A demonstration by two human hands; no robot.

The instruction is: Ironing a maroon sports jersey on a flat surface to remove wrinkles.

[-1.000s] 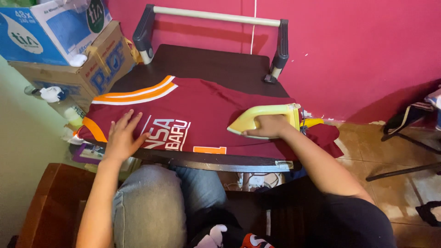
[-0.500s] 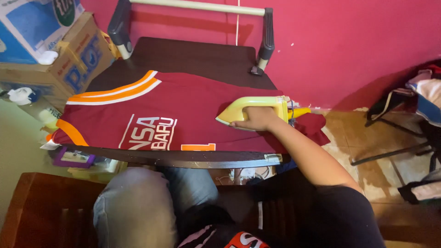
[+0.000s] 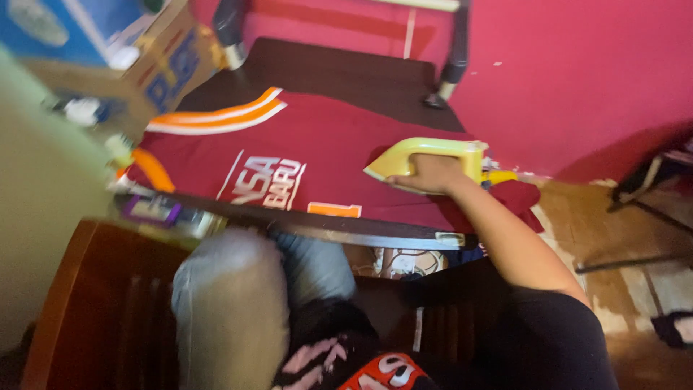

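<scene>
A maroon jersey (image 3: pixel 339 148) with orange and white trim and white lettering lies spread flat on a dark wooden table (image 3: pixel 339 68). My right hand (image 3: pixel 427 175) grips the handle of a yellow clothes iron (image 3: pixel 426 155), which rests on the jersey's right part, tip pointing left. My left hand is out of sight. The view is motion-blurred.
Cardboard boxes (image 3: pixel 155 61) are stacked at the table's far left. A magenta wall (image 3: pixel 577 72) rises behind the table. My jeans-clad knee (image 3: pixel 231 303) is under the table's near edge, beside a brown wooden chair (image 3: pixel 94 310). A dark chair frame (image 3: pixel 650 180) stands at the right.
My left hand has lifted off the jersey's left side and left the view. The iron has stayed on the jersey's right part in my right hand, and the camera has swung.
</scene>
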